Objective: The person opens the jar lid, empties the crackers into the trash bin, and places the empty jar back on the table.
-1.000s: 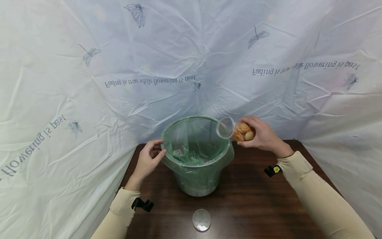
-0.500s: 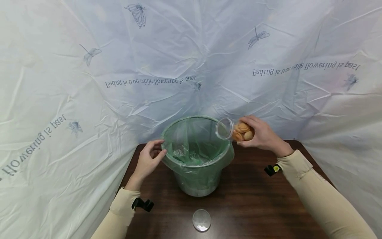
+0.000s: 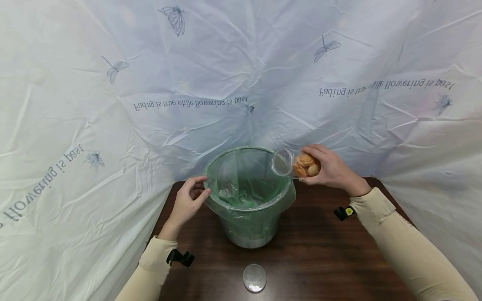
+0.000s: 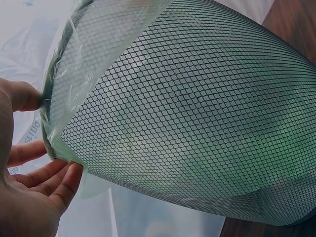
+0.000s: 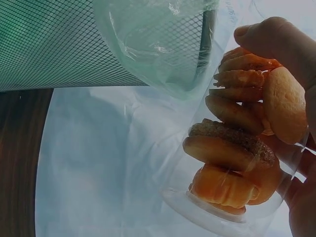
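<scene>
My left hand [image 3: 187, 200] holds the rim of a mesh wastebasket [image 4: 187, 108], thumb and fingers at its left side in the head view. A thin green plastic bag [image 3: 241, 175] lines the basket and folds over the rim. My right hand [image 3: 327, 167] grips a clear plastic jar [image 3: 282, 162], tilted on its side, with its round mouth end over the basket's right rim. Several round orange-brown cookies [image 5: 222, 153] sit inside the jar, stacked against its wall in the right wrist view. My right palm is partly hidden behind the jar.
A clear round lid [image 3: 254, 278] lies on the dark wooden table [image 3: 316, 251] in front of the basket. White plastic sheeting [image 3: 241, 62] with printed text and insects hangs behind and on both sides.
The jar and my right hand have shifted very slightly left. The cookies remain in the jar, and my left hand stays at the rim.
</scene>
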The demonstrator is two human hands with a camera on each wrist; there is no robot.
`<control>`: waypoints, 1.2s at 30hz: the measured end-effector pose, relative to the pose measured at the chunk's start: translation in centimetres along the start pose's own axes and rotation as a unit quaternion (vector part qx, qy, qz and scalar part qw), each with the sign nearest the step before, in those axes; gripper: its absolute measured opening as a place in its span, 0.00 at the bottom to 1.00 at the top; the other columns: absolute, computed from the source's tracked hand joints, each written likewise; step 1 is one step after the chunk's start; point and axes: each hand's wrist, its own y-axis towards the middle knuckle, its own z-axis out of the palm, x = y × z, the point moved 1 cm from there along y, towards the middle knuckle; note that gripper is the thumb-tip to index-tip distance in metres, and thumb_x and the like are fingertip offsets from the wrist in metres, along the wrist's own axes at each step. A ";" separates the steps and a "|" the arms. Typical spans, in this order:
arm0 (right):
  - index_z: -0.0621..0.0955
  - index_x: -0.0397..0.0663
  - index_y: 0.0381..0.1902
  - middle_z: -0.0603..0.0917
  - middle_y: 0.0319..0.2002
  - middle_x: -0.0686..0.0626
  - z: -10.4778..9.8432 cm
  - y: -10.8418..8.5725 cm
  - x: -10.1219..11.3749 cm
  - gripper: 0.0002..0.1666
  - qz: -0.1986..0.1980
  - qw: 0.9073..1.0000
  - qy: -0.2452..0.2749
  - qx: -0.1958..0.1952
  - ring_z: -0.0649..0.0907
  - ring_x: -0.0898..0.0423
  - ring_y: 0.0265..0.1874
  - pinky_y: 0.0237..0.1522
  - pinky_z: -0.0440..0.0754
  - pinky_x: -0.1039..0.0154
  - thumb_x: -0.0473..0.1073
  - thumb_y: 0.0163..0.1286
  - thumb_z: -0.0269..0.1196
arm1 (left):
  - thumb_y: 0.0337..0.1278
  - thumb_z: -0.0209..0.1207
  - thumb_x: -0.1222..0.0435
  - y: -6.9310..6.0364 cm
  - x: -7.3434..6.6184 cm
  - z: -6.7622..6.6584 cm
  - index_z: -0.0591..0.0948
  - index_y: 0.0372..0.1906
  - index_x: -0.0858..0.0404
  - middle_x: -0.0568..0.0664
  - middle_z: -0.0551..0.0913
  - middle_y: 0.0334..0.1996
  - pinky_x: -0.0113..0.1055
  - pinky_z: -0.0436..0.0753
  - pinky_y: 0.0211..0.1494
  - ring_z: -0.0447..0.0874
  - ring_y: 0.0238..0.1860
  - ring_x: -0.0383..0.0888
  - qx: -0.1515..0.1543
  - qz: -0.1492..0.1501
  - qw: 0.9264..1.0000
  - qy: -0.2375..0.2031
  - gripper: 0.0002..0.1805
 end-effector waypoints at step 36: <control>0.76 0.37 0.59 0.75 0.54 0.36 -0.2 1.2 0.6 0.52 -0.076 0.995 -0.061 0.003 0.77 0.39 0.50 0.44 0.80 0.43 0.46 0.33 0.84 | 0.63 0.62 0.66 -0.2 2.0 0.5 0.77 0.60 0.65 0.56 0.77 0.49 0.33 0.81 0.48 0.78 0.48 0.44 -0.010 0.001 1.000 0.001 0.21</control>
